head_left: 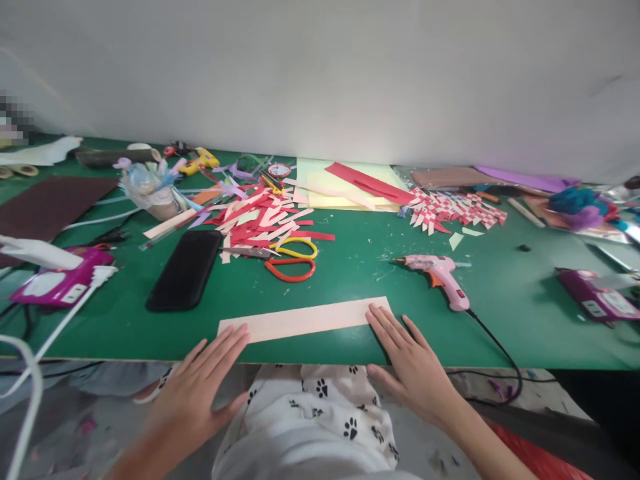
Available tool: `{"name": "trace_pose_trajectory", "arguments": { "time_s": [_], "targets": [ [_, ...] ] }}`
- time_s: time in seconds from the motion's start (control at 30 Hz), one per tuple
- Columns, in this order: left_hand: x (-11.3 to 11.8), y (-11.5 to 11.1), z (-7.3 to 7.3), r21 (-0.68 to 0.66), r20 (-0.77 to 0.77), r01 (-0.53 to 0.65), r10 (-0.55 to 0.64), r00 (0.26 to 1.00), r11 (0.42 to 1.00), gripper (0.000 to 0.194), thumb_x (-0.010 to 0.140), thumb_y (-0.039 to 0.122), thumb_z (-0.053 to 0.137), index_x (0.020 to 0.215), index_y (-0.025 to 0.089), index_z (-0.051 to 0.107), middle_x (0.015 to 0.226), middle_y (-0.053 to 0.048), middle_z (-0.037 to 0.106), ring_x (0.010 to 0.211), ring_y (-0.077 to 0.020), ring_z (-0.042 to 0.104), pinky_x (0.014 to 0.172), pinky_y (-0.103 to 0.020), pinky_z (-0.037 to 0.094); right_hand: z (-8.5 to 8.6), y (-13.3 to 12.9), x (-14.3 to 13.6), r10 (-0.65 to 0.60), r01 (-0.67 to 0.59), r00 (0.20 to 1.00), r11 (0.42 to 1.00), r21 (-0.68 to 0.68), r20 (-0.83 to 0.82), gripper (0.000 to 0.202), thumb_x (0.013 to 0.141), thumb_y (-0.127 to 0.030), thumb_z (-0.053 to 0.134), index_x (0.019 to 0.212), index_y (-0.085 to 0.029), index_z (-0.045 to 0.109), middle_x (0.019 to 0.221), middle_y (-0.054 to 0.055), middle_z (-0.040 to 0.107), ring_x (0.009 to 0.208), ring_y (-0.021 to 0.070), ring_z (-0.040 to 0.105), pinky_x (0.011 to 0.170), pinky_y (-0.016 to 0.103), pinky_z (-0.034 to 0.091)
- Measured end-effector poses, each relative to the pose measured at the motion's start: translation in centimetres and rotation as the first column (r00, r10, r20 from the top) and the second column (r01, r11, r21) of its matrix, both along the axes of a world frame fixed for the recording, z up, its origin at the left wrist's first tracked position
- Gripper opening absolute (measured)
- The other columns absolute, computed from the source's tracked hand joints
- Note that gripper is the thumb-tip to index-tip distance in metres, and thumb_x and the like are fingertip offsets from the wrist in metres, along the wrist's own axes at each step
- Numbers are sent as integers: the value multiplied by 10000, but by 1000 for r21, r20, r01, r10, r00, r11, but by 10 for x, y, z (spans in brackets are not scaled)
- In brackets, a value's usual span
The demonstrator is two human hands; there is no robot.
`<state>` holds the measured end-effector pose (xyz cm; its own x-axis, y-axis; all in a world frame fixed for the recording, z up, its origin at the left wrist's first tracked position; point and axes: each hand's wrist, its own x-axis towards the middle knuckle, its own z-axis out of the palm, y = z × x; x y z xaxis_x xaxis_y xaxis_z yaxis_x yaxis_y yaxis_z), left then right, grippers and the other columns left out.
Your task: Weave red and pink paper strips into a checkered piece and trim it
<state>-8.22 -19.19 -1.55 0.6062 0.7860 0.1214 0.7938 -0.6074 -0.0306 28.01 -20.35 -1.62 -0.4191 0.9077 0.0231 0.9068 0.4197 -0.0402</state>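
Note:
A long pale pink paper strip (305, 321) lies flat near the table's front edge, slightly raised toward the right. Over its left end rest the outstretched fingers of my left hand (203, 380). My right hand (407, 353) touches the strip's right end with its fingertips, fingers extended and thumb apart. Neither hand grips anything. Beyond the strip lie scissors (293, 270) with one yellow and one red handle loop, their blades partly under paper scraps. To the right, a pink glue gun (443, 275) lies on its side, its nozzle pointing left.
A black phone (185, 270) lies left of the scissors on the green table (350, 267). Behind are red and pink paper strips (265, 217), yellow sheets (350, 187) and checkered woven pieces (455, 210). Purple devices (65, 275) stand at both sides. The glue gun's cord (500, 347) hangs over the front edge.

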Motion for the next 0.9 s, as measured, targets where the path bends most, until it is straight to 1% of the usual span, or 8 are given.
{"name": "trace_pose_trajectory", "arguments": {
  "time_s": [0.13,0.23,0.3,0.4,0.53,0.67,0.8,0.9],
  "targets": [
    [-12,-5,0,11,-22,-59,60,998,998,747,809,502,459,1433,217,161,1390,-57,414,1229,-235,436,1042,-370,212,2,1,2,12,-11,1000,1000,20,-28,658,893,-456,345,1438,-158,128,1471,61,235,1333,200,254,1061,408,171],
    [-12,-6,-1,21,-9,-69,70,998,997,757,801,507,468,1432,227,160,1382,-62,424,1218,-235,447,1056,-374,188,7,2,-11,-19,25,996,997,68,-87,573,909,-404,333,1413,-160,210,1443,61,314,1311,208,293,1072,447,93],
    [-11,-6,1,20,6,-74,73,997,997,754,800,504,472,1431,235,159,1378,-65,431,1215,-240,449,1054,-384,195,9,4,-33,-44,62,985,993,105,-165,521,916,-373,329,1383,-151,275,1412,69,374,1294,212,313,1076,453,64],
    [-8,-4,6,-21,46,-70,71,996,997,698,829,465,455,1426,244,167,1377,-63,436,1215,-245,443,1028,-399,251,10,9,-76,-50,74,952,995,70,-301,428,920,-315,339,1320,-162,372,1332,58,474,1238,195,369,1073,410,119],
    [2,7,15,-80,200,-130,144,969,988,484,889,388,403,1340,218,348,1255,-75,538,1109,-228,509,905,-349,383,9,24,-115,9,13,926,998,56,-377,308,872,-268,464,1171,-200,502,1173,61,558,1085,222,457,1020,430,228],
    [21,23,17,-152,290,-117,158,944,981,256,895,355,430,1067,230,573,1017,-48,616,911,-209,560,761,-323,405,10,40,-120,82,-81,907,997,20,-413,139,831,-201,546,966,-198,580,951,45,592,886,189,502,850,343,375],
    [38,33,21,-170,309,-70,120,943,983,140,891,264,454,883,220,587,884,-13,627,833,-185,556,723,-318,363,9,45,-111,149,-140,906,989,52,-396,113,872,-146,480,877,-198,581,841,24,593,802,166,499,759,300,372],
    [46,36,22,-152,339,-27,78,938,988,140,894,205,441,861,213,577,878,-8,629,842,-177,556,752,-321,356,10,46,-103,152,-125,933,987,101,-325,126,876,-149,474,850,-193,589,840,29,596,800,173,490,773,316,351]
  ]
}}
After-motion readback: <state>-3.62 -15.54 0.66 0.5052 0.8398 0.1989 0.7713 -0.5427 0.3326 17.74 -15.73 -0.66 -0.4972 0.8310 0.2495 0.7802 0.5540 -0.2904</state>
